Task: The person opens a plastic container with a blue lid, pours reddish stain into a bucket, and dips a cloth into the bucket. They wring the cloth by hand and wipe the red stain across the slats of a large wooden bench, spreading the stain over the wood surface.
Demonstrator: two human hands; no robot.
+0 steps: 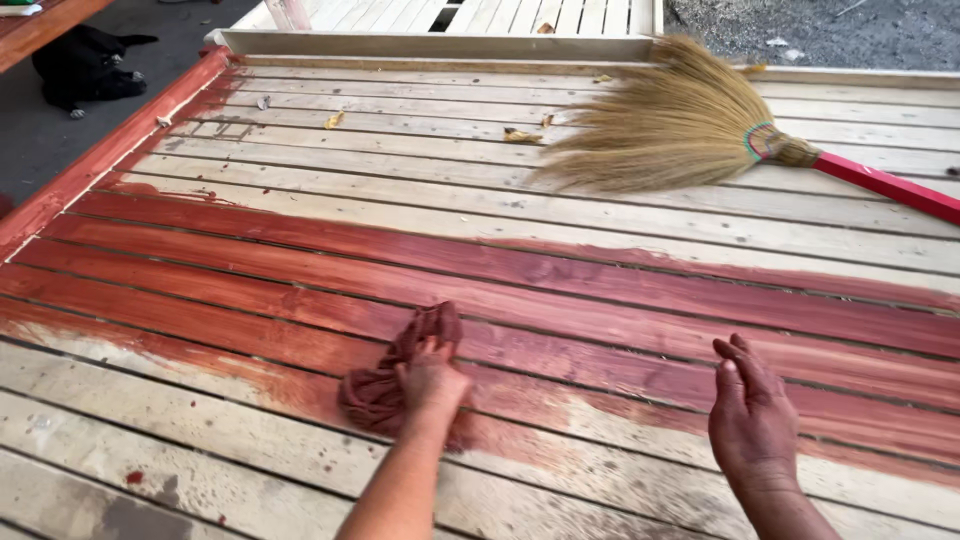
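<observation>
My left hand (432, 378) presses a crumpled, stain-soaked reddish-brown rag (390, 375) onto the wooden plank panel (420, 215). The rag lies at the near edge of a wide band of wet red-brown stain (560, 300) that runs across the middle planks. My right hand (750, 415) hovers to the right above the stained boards, fingers loosely together and stained red, holding nothing. The planks beyond and nearer than the band are bare pale wood.
A straw broom (670, 125) with a red handle (885, 185) lies on the bare planks at the back right. A red-stained rail (110, 150) borders the panel on the left. A black animal (85, 65) lies on the grey floor at top left. Small leaves dot the far planks.
</observation>
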